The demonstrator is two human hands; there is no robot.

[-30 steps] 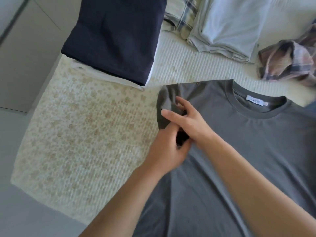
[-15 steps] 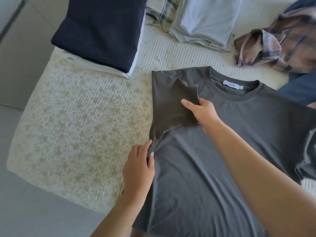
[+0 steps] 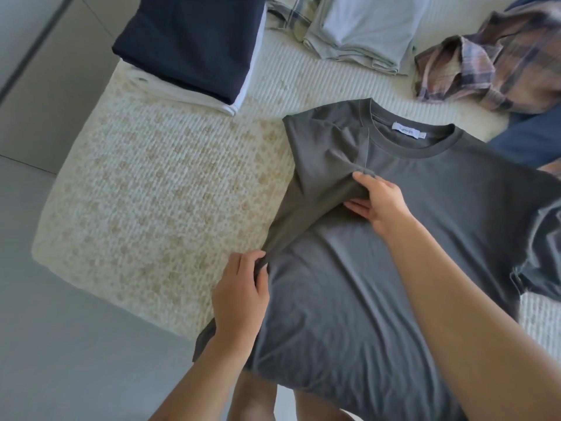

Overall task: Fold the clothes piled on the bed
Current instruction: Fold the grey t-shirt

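A dark grey T-shirt (image 3: pixel 379 284) lies flat on the cream bed (image 3: pixel 158 189), collar and white label at the far side, hem hanging over the near edge. Its left sleeve is folded inward over the chest. My left hand (image 3: pixel 243 296) pinches the shirt's left side edge at the fold. My right hand (image 3: pixel 376 202) holds the folded sleeve's lower edge, thumb on top and fingers underneath. The shirt's right sleeve lies spread out at the right.
A folded navy garment (image 3: pixel 191 41) tops a white folded stack at the back left. Folded pale grey clothes (image 3: pixel 364 28) lie at the back. A crumpled plaid shirt (image 3: pixel 498 62) and a blue garment (image 3: pixel 528 138) sit at the right. Grey floor lies left of the bed.
My left hand slid down the shirt's left edge and now pinches it. The sleeve has been laid inward over the chest, and my right hand moved down to its lower edge.
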